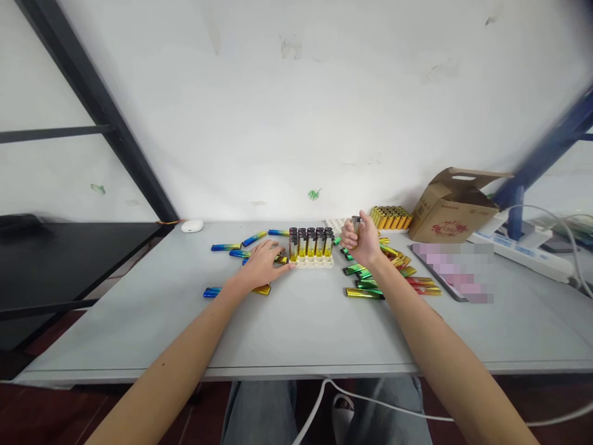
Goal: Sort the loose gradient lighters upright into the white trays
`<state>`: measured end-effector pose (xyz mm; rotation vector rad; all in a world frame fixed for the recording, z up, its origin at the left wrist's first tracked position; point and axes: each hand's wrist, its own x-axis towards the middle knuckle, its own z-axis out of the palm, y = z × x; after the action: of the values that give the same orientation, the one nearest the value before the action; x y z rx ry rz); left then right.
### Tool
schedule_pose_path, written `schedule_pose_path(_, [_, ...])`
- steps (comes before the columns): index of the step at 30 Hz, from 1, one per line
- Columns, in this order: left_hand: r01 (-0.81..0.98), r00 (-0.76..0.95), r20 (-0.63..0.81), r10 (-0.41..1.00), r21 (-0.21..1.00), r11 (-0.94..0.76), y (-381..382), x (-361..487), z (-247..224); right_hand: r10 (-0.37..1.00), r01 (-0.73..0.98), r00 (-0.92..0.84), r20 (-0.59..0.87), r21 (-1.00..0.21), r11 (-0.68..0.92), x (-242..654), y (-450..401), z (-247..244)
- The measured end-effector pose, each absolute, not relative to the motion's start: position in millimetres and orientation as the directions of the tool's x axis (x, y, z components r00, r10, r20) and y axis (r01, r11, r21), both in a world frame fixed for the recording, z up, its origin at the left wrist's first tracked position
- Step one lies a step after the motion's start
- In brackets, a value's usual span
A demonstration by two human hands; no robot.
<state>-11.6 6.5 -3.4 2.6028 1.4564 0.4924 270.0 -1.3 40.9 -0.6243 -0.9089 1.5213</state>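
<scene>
Gold, black-topped cylinders [311, 244] stand in a white rack [315, 264]; another piece [356, 220] sits in the right hand [365, 242]

The right hand is curled closed around its dark-topped piece, raised just right of the rack. The left hand [263, 264], half open and palm down, spreads over blue-and-yellow pieces [226, 247]; whether it pinches one cannot be told. Single-piece handling seems to be the step in hand. Setting the held piece down would call for a steady wrist and gradually loosened fingers.
</scene>
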Motion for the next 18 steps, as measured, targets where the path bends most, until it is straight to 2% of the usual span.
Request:
schedule_pose_path(13, [0.802, 0.482, 0.22, 0.848, 0.278, -0.528, 4.2, -9.9, -1.2, 0.959, -0.611, -0.244, 0.144, -0.791, -0.036, 250.4, -17.4, 47.6])
schedule_pose_path(18, [0.794, 0.476, 0.234, 0.848, 0.299, -0.529, 4.3, -9.8, -1.4, 0.977, -0.603, -0.16, 0.14, -0.798, 0.016, 241.6, -20.2, 45.2])
